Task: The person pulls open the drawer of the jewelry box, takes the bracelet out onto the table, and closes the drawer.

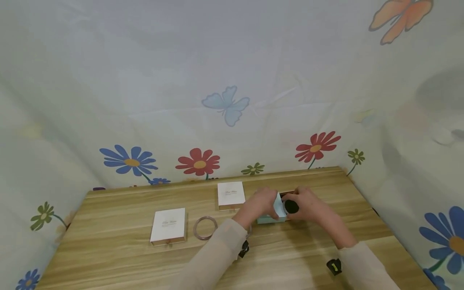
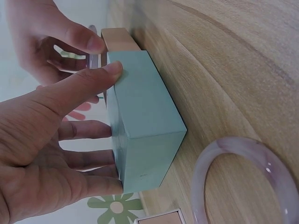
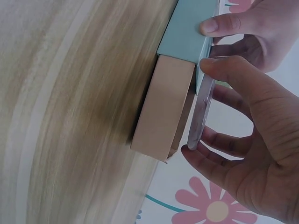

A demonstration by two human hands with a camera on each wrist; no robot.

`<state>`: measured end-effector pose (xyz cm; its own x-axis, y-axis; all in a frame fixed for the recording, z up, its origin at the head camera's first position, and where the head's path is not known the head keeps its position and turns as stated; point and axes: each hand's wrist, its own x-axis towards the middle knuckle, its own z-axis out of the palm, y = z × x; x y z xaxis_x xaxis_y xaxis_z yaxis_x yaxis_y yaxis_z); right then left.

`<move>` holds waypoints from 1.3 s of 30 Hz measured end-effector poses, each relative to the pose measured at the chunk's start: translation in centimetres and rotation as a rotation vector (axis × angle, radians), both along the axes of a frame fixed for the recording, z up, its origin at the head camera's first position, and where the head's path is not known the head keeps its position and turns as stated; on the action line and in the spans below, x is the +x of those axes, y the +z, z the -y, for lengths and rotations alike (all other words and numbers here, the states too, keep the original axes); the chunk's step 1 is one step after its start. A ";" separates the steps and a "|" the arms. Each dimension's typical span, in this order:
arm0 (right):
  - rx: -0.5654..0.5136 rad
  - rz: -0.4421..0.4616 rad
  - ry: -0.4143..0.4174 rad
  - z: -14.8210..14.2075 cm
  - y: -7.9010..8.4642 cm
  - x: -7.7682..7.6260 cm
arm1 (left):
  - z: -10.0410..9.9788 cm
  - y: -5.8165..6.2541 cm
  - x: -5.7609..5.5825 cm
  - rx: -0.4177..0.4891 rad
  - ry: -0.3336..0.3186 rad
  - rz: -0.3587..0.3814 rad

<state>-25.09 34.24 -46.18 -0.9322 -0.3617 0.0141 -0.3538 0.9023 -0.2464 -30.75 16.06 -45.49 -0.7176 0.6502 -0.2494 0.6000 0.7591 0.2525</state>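
A pale teal slide box (image 1: 270, 219) lies at the right of the table, its beige inner drawer (image 3: 163, 107) pulled partway out. My left hand (image 1: 262, 202) grips the teal sleeve, thumb on the near side and fingers across the top. A translucent pale bangle (image 3: 201, 114) is pinched between the thumb and fingers of my right hand (image 1: 309, 205), close over the drawer's open top. Left of the teal box, another bangle (image 2: 233, 144) lies flat on the table; my left forearm mostly hides it in the head view.
Farther left on the wood-grain table (image 1: 119, 225) lies one more bangle (image 1: 195, 228). Two white lidded boxes with small gold lettering stand there, a nearer box (image 1: 168, 225) and a farther box (image 1: 231, 195). A fabric backdrop (image 1: 163, 121) printed with flowers and butterflies rises behind the table.
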 end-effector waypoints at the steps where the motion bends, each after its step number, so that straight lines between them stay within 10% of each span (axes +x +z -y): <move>1: -0.002 0.004 0.003 0.1 0.0 0.1 | 0.0 -0.1 0.0 0.001 0.001 0.001; 39: -0.041 0.039 0.024 1.6 0.1 2.4 | -0.1 0.0 -0.3 -0.035 0.000 0.006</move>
<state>-22.73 32.64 -46.12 -0.9235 -0.3835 -0.0068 -0.3643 0.8826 -0.2972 -31.04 16.14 -45.46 -0.7158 0.6412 -0.2767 0.5987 0.7674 0.2294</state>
